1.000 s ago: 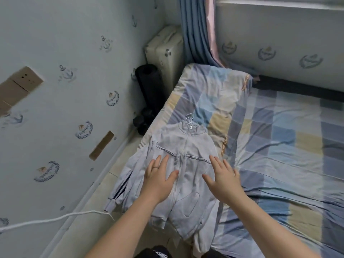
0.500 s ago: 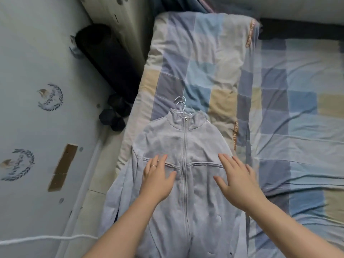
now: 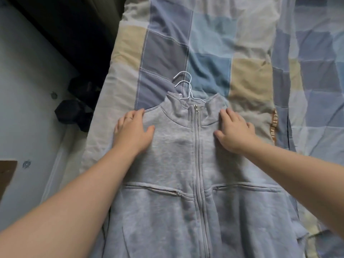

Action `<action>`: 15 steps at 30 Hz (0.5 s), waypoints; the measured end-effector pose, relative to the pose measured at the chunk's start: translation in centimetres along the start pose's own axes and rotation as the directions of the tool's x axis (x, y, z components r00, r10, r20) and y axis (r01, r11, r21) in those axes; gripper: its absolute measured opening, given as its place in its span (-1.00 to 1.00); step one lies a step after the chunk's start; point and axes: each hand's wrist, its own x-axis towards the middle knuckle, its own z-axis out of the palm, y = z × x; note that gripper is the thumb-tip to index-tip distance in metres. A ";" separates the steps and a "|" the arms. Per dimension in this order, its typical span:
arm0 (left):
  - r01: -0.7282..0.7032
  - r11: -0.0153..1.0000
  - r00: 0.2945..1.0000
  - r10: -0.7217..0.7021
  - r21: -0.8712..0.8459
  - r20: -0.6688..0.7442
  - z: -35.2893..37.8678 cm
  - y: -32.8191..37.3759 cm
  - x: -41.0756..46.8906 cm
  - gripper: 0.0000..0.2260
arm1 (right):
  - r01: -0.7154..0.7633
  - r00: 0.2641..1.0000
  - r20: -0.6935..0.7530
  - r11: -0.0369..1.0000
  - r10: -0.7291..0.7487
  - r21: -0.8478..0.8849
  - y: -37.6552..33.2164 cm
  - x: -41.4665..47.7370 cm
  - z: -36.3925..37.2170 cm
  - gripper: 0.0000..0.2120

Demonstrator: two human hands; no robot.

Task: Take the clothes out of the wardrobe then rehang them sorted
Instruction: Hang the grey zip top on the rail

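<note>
Checked patchwork quilt on the bed (image 3: 210,43) carries the grey zip-up jacket (image 3: 175,164), laid front-up and zipped to the collar, its hem running out of view at the near edge. Your left hand (image 3: 133,131) rests on one shoulder and your right hand (image 3: 235,134) on the other, either side of the collar; the fingers (image 3: 137,113) lie nearly flat and close together on the cloth, pinching nothing. Two white wire hanger hooks (image 3: 183,82) jut from the collar, so a second hanger probably lies beneath. Smooth evenly outward from the zipper pull (image 3: 196,108) toward each shoulder seam, seat the shoulders square on the hanger, and leave both hooks free and facing one way for rehanging.
</note>
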 end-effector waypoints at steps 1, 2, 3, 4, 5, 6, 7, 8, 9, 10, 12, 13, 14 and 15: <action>0.005 1.000 1.000 -0.004 0.003 -0.016 -0.1 0.2 0.4 -0.45 | -0.033 0.999 0.003 0.999 0.033 0.021 0.2 0.9 0.1 -0.31; 0.003 1.000 0.999 -0.003 0.002 -0.032 -0.2 0.5 0.7 -0.45 | -0.061 0.998 0.011 0.997 0.061 0.043 0.4 1.7 0.1 -0.30; -0.001 1.000 0.999 0.001 0.000 -0.048 -0.3 0.5 0.9 -0.45 | -0.083 0.996 0.018 0.994 0.082 0.068 0.5 2.3 -0.1 -0.29; -0.006 1.000 0.998 0.005 -0.012 -0.068 -0.5 0.7 0.8 -0.46 | -0.099 0.995 0.021 0.991 0.097 0.091 0.6 2.6 -0.4 -0.30; -0.010 0.999 0.996 0.006 -0.040 -0.089 -0.8 0.7 0.7 -0.47 | -0.104 0.995 0.015 0.989 0.103 0.107 0.9 2.8 -0.8 -0.32; -0.016 0.997 0.994 0.007 -0.079 -0.111 -1.0 0.8 0.4 -0.50 | -0.105 0.994 0.006 0.988 0.105 0.117 1.1 2.7 -1.2 -0.34; -0.024 0.993 0.992 0.009 -0.119 -0.127 -1.3 0.7 -0.1 -0.54 | -0.105 0.994 -0.001 0.986 0.106 0.132 1.3 2.5 -1.6 -0.37; -0.039 0.988 0.990 0.018 -0.149 -0.138 -1.7 0.7 -0.6 -0.59 | -0.106 0.994 0.002 0.983 0.107 0.152 1.6 2.1 -2.1 -0.40; -0.059 0.984 0.988 0.034 -0.169 -0.148 -2.1 0.6 -1.2 -0.64 | -0.097 0.995 0.002 0.979 0.099 0.178 1.9 1.6 -2.7 -0.44; -0.082 0.980 0.986 0.054 -0.183 -0.157 -2.6 0.4 -1.9 -0.69 | -0.085 0.996 0.009 0.974 0.085 0.210 2.2 0.9 -3.5 -0.50; -0.109 0.969 0.985 0.076 -0.224 -0.152 -3.8 0.2 -3.2 -0.70 | -0.037 0.999 -0.001 0.961 0.039 0.274 2.7 -0.9 -5.5 -0.77; -0.117 0.962 0.987 0.085 -0.245 -0.138 -4.5 0.2 -3.9 -0.67 | -0.012 1.000 0.000 0.957 0.013 0.291 2.9 -2.2 -6.7 -0.95; -0.131 0.958 0.987 0.101 -0.256 -0.125 -5.3 0.3 -4.7 -0.64 | 0.018 1.000 -0.004 0.952 -0.017 0.304 3.0 -3.6 -8.0 -0.90; -0.140 0.956 0.988 0.116 -0.259 -0.105 -6.1 0.4 -5.7 -0.64 | 0.047 0.999 -0.001 0.950 -0.049 0.310 3.3 -5.1 -9.1 -0.78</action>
